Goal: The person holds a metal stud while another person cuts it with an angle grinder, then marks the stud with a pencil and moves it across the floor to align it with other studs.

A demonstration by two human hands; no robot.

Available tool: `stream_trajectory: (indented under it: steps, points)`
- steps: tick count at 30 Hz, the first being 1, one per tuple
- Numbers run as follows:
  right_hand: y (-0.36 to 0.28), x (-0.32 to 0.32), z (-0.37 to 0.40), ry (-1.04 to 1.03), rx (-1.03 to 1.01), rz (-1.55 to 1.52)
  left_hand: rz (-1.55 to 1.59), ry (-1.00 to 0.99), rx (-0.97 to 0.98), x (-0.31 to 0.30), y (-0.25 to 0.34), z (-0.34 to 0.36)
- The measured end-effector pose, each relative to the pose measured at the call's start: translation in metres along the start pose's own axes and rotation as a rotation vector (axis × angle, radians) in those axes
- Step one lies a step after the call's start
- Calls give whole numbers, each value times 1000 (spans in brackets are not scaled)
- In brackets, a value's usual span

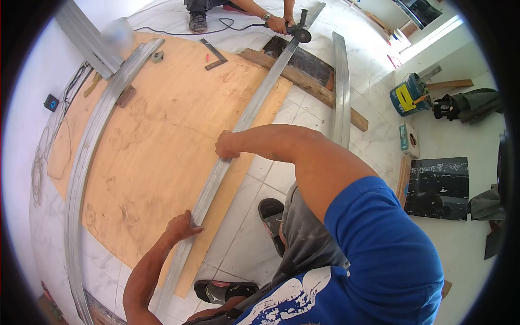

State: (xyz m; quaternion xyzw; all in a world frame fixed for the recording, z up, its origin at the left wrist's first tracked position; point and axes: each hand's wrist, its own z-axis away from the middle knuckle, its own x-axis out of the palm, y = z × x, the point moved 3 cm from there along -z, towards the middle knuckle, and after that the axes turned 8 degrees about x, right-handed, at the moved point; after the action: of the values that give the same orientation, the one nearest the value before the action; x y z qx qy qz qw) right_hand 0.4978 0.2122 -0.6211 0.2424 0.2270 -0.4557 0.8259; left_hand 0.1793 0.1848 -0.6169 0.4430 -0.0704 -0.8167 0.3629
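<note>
A long metal channel [259,99] lies slantwise across a plywood sheet [157,146]. My right hand [227,145] is closed around it near the middle of its length. Nearer to me, my left hand [183,226] grips the same channel, thumb across its top. Beyond my hands, a co-worker's hands [281,25] hold an angle grinder [300,34] against the channel's far part. A wooden plank [311,84] and a dark panel [319,66] lie beneath the channel there.
Another metal channel [84,157] runs along the left, with a wood block [125,96] beside it. A carpenter's square [218,58] and a tape measure [157,57] rest on the plywood. At right are a third channel [340,81], a bucket [407,97] and a black tile [437,187].
</note>
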Motion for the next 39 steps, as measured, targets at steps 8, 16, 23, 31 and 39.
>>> stream_trajectory:
  steps: [8, 16, 23, 31, 39]
  points:
    - [0, -3, 2, -22, -17, 6, -8, 8, 6, 1, 1, -1]
    - [0, -2, 5, 13, -29, 9, -6, 17, 17, 6, -2, -3]
    - [0, 2, -4, -23, -3, 9, 4, -7, -1, 2, 1, -2]
    - [0, 1, -4, -46, -14, 0, 7, -23, -10, 2, 1, -2]
    - [0, -2, 3, -8, -1, -10, 7, -22, -13, 1, 2, -1]
